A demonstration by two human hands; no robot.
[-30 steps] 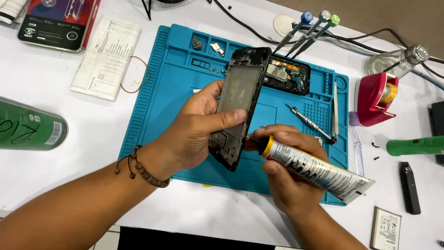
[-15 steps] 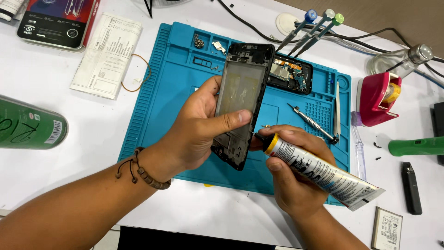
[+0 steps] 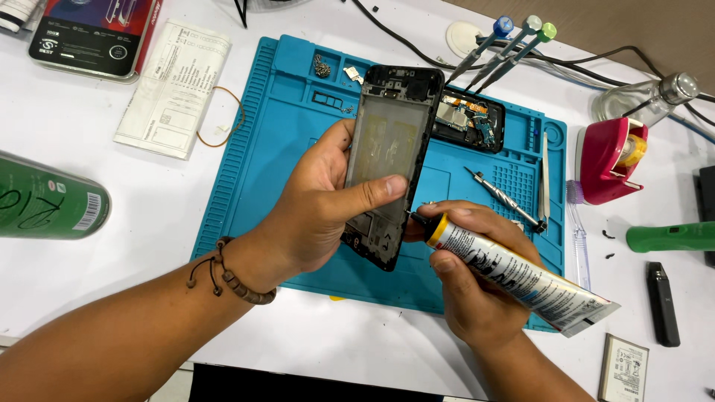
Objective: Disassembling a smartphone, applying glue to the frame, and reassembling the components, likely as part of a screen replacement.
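My left hand (image 3: 320, 216) grips a black phone frame (image 3: 387, 141) with its inner side facing up, thumb across its lower half, held above the blue work mat (image 3: 275, 149). My right hand (image 3: 469, 283) holds a silver glue tube (image 3: 514, 275) with a yellow collar. The tube's black nozzle touches the frame's right edge near my left thumb. A second opened phone part with a circuit board (image 3: 469, 123) lies on the mat behind the frame.
On the mat lie a screwdriver (image 3: 503, 197), tweezers (image 3: 545, 175) and small screws (image 3: 322, 68). Around it: a green can (image 3: 45, 205), a paper leaflet (image 3: 175, 85), a pink tape dispenser (image 3: 607, 160), three upright screwdrivers (image 3: 514, 37), a green tool (image 3: 670, 237), cables.
The frame has been turned more upright and flat toward the camera. The glue tube's nozzle has stayed at the frame's lower right edge, shifting slightly along it.
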